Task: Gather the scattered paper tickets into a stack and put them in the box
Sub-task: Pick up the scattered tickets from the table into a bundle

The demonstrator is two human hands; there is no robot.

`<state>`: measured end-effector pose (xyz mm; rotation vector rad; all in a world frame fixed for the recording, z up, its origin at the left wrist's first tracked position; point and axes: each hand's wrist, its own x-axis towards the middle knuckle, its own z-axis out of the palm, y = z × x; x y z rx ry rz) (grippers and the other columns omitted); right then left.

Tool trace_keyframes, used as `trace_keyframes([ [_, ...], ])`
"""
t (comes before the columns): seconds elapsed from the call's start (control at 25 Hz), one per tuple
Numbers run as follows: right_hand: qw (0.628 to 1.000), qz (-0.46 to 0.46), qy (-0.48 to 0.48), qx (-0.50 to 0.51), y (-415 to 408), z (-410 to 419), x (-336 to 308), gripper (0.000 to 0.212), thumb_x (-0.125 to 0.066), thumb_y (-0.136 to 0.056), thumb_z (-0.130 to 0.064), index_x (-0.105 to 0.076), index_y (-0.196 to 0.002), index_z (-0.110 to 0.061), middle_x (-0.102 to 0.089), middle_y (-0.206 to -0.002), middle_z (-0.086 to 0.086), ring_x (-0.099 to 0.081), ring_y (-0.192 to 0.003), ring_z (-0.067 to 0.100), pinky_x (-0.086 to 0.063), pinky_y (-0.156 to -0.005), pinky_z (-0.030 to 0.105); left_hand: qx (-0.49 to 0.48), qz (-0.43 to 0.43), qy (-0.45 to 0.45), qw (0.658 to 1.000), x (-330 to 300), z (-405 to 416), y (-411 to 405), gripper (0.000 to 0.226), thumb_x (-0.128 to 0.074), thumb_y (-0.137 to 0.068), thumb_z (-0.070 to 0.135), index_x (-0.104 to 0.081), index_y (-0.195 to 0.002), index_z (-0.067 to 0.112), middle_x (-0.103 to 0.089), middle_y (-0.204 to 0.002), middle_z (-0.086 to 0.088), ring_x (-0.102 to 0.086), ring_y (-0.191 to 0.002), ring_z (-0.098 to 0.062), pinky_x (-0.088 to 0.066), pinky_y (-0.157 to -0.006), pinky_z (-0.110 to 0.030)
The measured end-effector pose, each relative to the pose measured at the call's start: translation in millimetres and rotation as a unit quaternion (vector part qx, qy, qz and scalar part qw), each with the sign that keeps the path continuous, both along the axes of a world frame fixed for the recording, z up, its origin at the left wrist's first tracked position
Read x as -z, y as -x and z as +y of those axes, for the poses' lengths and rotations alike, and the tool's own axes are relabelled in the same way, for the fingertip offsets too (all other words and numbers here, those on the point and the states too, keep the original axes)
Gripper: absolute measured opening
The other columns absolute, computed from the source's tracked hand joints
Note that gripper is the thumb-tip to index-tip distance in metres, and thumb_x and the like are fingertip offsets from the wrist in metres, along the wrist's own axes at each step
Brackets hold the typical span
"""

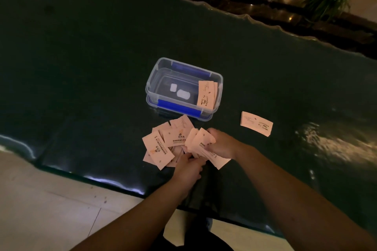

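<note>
Head view, right hand (221,144) clutching fanned tickets (201,145), left hand (186,169) pinching loose tickets (163,146) beside.

The box (183,89) is a clear plastic tub with blue clips on its long sides, open at the top. A small stack of pale tickets (206,93) leans inside it against its right end. Just in front of the box, a loose heap of tickets (163,144) lies overlapped at odd angles, some fanned out in a bunch (201,145). To the right of the box, apart from the heap, another few tickets (256,123) lie flat together.
</note>
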<state>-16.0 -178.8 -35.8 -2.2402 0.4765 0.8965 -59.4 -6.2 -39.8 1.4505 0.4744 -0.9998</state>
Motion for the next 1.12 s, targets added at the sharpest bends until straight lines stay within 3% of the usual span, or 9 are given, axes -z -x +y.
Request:
trace_keyframes([
  [0.2, 1.0, 0.001, -0.005, 0.026, 18.4, -12.4, 1.0, 0.063, -0.077, -0.093, -0.025, -0.048, -0.148, -0.03, -0.059, -0.151, 0.002, -0.059, -0.136, 0.028, -0.055, -0.099, 0.047, 0.037, -0.006, 0.013, 0.999, -0.9, -4.8, -4.0, 0.027, -0.067, -0.094, 0.028, -0.062, -0.121, 0.033, -0.071, -0.112, 0.005, -0.067, -0.1, -0.017, -0.058, -0.086, -0.036],
  [0.28, 0.999, 0.012, -0.004, 0.041, 26.7, -20.3, 1.2, 0.06, -0.078, -0.093, -0.029, -0.051, -0.147, -0.028, -0.06, -0.15, 0.002, -0.06, -0.135, 0.028, -0.055, -0.101, 0.047, 0.055, -0.01, 0.004, 0.998, -2.2, -6.6, -5.1, 0.015, -0.065, -0.095, 0.029, -0.064, -0.109, 0.035, -0.071, -0.109, 0.006, -0.067, -0.098, -0.017, -0.057, -0.084, -0.035],
  [0.36, 0.998, 0.018, -0.013, 0.067, 30.9, -28.0, 0.4, 0.063, -0.077, -0.094, -0.03, -0.049, -0.151, -0.026, -0.057, -0.153, 0.003, -0.057, -0.138, 0.029, -0.051, -0.102, 0.046, 0.053, -0.008, -0.011, 0.999, -3.6, -6.0, -4.7, 0.015, -0.069, -0.093, 0.031, -0.059, -0.104, 0.031, -0.068, -0.113, 0.004, -0.065, -0.103, -0.018, -0.056, -0.089, -0.037],
  [0.44, 0.994, 0.01, -0.029, 0.103, 29.9, -34.1, -1.9, 0.065, -0.077, -0.094, -0.029, -0.048, -0.152, -0.026, -0.057, -0.154, 0.002, -0.054, -0.14, 0.029, -0.049, -0.101, 0.046, 0.029, -0.011, -0.028, 0.999, -0.1, -3.1, -5.8, 0.032, -0.074, -0.089, 0.03, -0.053, -0.112, 0.027, -0.063, -0.12, 0.001, -0.062, -0.112, -0.022, -0.053, -0.1, -0.044],
  [0.6, 0.982, -0.017, -0.078, 0.169, 13.7, -34.0, -8.6, 0.041, -0.076, -0.094, -0.024, -0.057, -0.126, -0.041, -0.068, -0.123, -0.013, -0.06, -0.133, 0.027, -0.05, -0.086, 0.041, -0.017, -0.024, -0.038, 0.999, -1.1, 5.4, -10.1, 0.035, -0.069, -0.092, 0.019, -0.052, -0.122, 0.025, -0.065, -0.119, 0.003, -0.064, -0.108, -0.018, -0.055, -0.098, -0.044],
  [0.68, 0.986, -0.024, -0.086, 0.141, 1.6, -25.6, -10.6, 0.039, -0.076, -0.094, -0.023, -0.057, -0.122, -0.043, -0.066, -0.114, -0.019, -0.062, -0.131, 0.026, -0.05, -0.082, 0.039, -0.042, -0.028, -0.028, 0.998, -1.7, 9.2, -13.6, 0.034, -0.069, -0.092, 0.017, -0.051, -0.119, 0.029, -0.067, -0.12, 0.005, -0.066, -0.109, -0.018, -0.055, -0.101, -0.047],
  [0.84, 0.997, -0.025, -0.063, 0.019, -22.8, -0.9, -9.7, 0.052, -0.072, -0.096, -0.018, -0.056, -0.142, -0.033, -0.065, -0.144, -0.004, -0.058, -0.138, 0.027, -0.052, -0.094, 0.047, -0.056, -0.031, -0.028, 0.998, -3.8, 13.6, -19.3, 0.04, -0.066, -0.095, 0.021, -0.037, -0.117, 0.037, -0.066, -0.121, 0.004, -0.065, -0.113, -0.021, -0.053, -0.102, -0.05],
  [1.0, 0.995, -0.029, -0.017, -0.093, -40.7, 19.3, -5.4, 0.053, -0.07, -0.095, -0.013, -0.054, -0.144, -0.028, -0.058, -0.149, 0.003, -0.056, -0.138, 0.027, -0.052, -0.086, 0.037, -0.058, -0.057, -0.024, 0.996, -7.7, 14.1, -21.7, 0.018, -0.062, -0.097, 0.028, -0.053, -0.109, 0.038, -0.069, -0.115, 0.004, -0.066, -0.101, -0.016, -0.056, -0.081, -0.035],
  [1.12, 0.989, -0.033, 0.038, -0.139, -43.0, 24.3, -3.3, 0.047, -0.069, -0.094, -0.018, -0.057, -0.138, -0.028, -0.051, -0.148, 0.006, -0.055, -0.133, 0.027, -0.054, -0.096, 0.043, -0.051, -0.059, -0.018, 0.997, -6.3, 15.3, -20.6, 0.018, -0.063, -0.097, 0.031, -0.056, -0.11, 0.041, -0.07, -0.116, 0.004, -0.067, -0.104, -0.018, -0.057, -0.09, -0.039],
])
